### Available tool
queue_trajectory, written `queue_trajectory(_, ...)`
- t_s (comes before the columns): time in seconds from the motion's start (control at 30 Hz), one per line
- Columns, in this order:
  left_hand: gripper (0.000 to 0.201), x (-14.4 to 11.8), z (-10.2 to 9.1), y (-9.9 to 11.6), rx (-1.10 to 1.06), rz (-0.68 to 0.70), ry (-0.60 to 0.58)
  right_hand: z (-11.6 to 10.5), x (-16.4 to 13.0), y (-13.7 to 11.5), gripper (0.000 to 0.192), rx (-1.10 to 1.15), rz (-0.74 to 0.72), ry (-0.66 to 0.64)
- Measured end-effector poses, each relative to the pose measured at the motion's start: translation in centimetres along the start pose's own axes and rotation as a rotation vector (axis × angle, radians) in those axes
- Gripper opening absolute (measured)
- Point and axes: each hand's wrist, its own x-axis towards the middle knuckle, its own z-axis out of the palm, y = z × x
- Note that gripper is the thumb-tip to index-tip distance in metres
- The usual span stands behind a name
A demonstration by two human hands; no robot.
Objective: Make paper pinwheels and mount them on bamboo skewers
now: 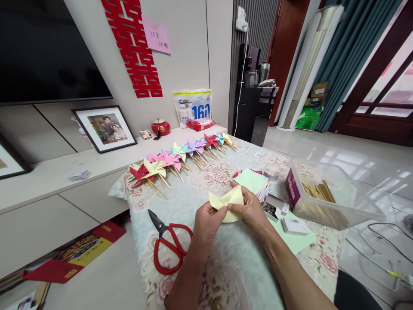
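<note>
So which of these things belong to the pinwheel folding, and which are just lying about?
In use:
left hand
right hand
yellow paper
finished pinwheels
coloured paper stack
box of sticks
red scissors

Lying about:
framed photo
red pot
white bag

Between the red-handled scissors and the row of coloured paper pinwheels on wooden sticks the flowered tablecloth lies bare. On the right, the clear plastic box, the small white boxes and the stack of coloured paper squares block the way.
</note>
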Motion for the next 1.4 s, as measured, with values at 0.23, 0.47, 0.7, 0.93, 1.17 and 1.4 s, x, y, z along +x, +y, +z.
queue_trajectory(0.23,0.038,0.0,-0.6,-0.3,-0.036,0.024,-0.002,0.4,-0.2,0.0,0.086,0.019,0.039,-0.026)
queue_trajectory(0.47,0.034,-0.2,-0.6,-0.3,-0.065,0.040,0.010,0.5,-0.6,-0.2,0.082,0.011,0.071,-0.039)
queue_trajectory(0.7,0.032,-0.6,-1.1,0.1,-0.092,-0.004,0.035,-0.1,-0.4,0.0,0.058,0.022,0.082,-0.167)
queue_trajectory(0.93,0.034,-0.3,-2.1,0.4,-0.107,-0.039,0.055,-0.9,-0.3,-0.5,0.036,-0.206,-0.258,0.091)
queue_trajectory(1.17,0.009,-0.1,-2.6,1.1,-0.163,-0.033,0.067,-0.7,-1.0,-1.1,0.011,-0.478,-0.379,-0.302)
queue_trajectory(1.4,0.025,-0.1,-2.6,1.2,-0.129,-0.040,0.073,-1.0,-0.9,-0.7,0.012,-0.551,-0.380,-0.402)
